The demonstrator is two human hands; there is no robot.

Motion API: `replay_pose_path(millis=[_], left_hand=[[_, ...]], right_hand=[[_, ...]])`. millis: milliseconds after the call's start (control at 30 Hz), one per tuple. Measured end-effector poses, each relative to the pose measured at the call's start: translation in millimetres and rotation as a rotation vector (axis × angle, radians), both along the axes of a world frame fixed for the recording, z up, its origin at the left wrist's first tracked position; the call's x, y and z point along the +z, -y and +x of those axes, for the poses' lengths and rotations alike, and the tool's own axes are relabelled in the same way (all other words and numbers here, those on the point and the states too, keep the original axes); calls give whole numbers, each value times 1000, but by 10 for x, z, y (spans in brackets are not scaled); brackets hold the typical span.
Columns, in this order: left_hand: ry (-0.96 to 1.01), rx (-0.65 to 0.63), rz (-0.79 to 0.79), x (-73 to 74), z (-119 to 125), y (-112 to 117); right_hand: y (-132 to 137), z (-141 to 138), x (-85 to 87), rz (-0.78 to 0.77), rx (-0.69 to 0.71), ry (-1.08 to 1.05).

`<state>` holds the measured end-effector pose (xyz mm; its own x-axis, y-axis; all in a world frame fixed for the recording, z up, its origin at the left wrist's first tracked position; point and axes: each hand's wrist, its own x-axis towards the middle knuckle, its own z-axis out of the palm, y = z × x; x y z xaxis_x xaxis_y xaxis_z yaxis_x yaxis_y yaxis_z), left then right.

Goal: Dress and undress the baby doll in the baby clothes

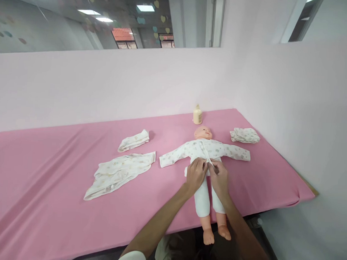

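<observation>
From where I stand nothing can be read: the bottle [197, 115] near the bench's [43, 177] far edge shows a label too small to read.

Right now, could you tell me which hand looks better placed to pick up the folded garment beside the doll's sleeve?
Probably the right hand. Both hands rest together at the doll's waist, but the folded garment lies on the right side of the pink table, so the left hand would have to cross over.

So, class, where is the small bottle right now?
In the head view, the bottle stands at the table's far edge by the wall, just beyond the doll's head.
</observation>
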<state>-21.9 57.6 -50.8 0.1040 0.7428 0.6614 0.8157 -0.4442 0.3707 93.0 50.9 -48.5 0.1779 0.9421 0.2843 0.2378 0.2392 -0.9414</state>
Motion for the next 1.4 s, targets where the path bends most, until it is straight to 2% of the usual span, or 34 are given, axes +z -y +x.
replay_pose_path(millis=[167, 267, 367, 433, 733, 1100, 1267, 1400], left_hand=[[18, -11, -28, 5, 5, 1], [53, -13, -64, 3, 2, 5], [128, -27, -128, 20, -1, 15], [206, -55, -195, 51, -1, 24], [522, -159, -524, 201, -46, 25], [629, -126, -604, 287, -53, 12], [615, -108, -585, 299, -35, -1], [660, -124, -602, 303, -27, -13]], right_hand=[[14, -7, -1, 95, 1, 65], [21, 5, -27, 224, 14, 163], [28, 16, -54, 351, 14, 265], [32, 18, -64, 380, 10, 311], [25, 10, -91, 349, 30, 357], [32, 11, -93, 384, 77, 388], [53, 4, -128, 294, 56, 338], [44, 1, -147, 342, 69, 364]])
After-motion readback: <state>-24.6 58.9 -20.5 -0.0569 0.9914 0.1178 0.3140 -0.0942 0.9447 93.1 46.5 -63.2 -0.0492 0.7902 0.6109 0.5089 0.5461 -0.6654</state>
